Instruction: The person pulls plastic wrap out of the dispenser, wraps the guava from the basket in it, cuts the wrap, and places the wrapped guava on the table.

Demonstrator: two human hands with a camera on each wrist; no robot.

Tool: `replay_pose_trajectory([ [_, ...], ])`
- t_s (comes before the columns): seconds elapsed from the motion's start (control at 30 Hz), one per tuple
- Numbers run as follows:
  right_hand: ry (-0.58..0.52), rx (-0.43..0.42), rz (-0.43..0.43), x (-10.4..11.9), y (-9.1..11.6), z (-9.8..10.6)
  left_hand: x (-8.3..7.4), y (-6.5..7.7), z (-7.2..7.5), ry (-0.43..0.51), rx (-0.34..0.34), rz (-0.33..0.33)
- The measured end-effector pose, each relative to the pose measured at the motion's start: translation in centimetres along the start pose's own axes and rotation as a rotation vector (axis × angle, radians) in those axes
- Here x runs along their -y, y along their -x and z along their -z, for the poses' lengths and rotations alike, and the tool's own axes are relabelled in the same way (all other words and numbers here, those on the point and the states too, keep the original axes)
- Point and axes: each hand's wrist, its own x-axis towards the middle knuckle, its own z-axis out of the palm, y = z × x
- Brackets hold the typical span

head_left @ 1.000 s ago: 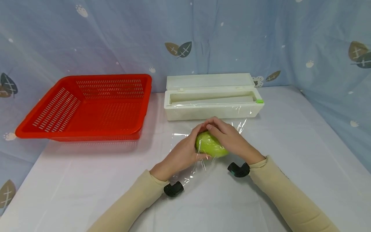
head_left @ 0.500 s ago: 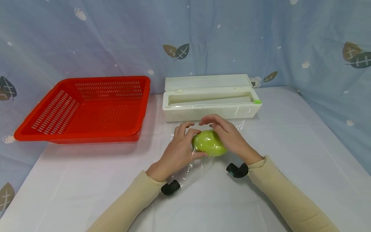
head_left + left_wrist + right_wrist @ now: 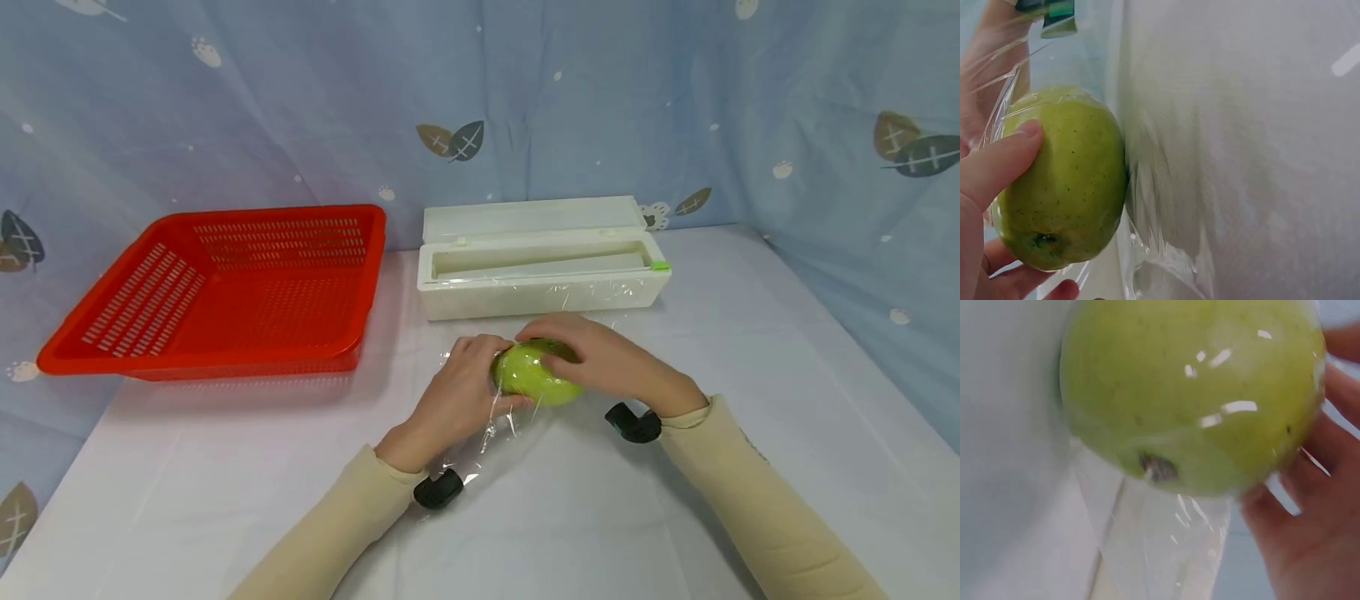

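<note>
The fruit (image 3: 528, 382) sits just below and right of the middle of the head view, under clear film (image 3: 480, 446). The left hand (image 3: 448, 404) grips its left side, thumb across the near side and fingers round the far side, with no more room between them than the fruit takes up. The right hand (image 3: 603, 358) curls over the fruit's upper right, thumb bent onto the top; whether it also pinches film, I cannot tell. Creases of film shine beside the left wrist and along the front of the white box (image 3: 540, 300) just above the hands, which stands with its lid (image 3: 532, 218) up. A red basket (image 3: 210, 365) takes up the left of the frame, apart from both hands, on the white table (image 3: 187, 492).
</note>
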Motion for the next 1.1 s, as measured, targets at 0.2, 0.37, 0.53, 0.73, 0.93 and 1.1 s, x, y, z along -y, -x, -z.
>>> replay_pose_trajectory([
  [0.2, 0.032, 0.117, 0.011, 0.3, 0.2, -0.1, 0.1, 0.2, 0.1, 0.01, 0.005, 0.028],
  [0.37, 0.09, 0.145, 0.032, 0.6, 0.1, -0.5, 0.2, 0.0, 0.1, 0.005, -0.005, -0.005],
  [0.53, 0.229, 0.137, 0.014, 1.0, 0.1, -1.1, 0.3, 0.0, 0.2, -0.015, 0.001, -0.037],
  [0.73, 0.329, 0.072, 0.022, 0.9, -0.1, -1.9, 0.3, -0.2, 1.1, 0.076, 0.123, 0.064],
  [0.93, 0.284, 0.071, -0.056, 0.8, -0.2, -2.0, 0.3, -0.4, 2.7, 0.126, 0.168, 0.194],
  [1.1, 0.248, 0.065, -0.111, 0.4, -0.3, -2.1, 0.1, -0.2, 4.4, 0.15, 0.148, 0.254],
])
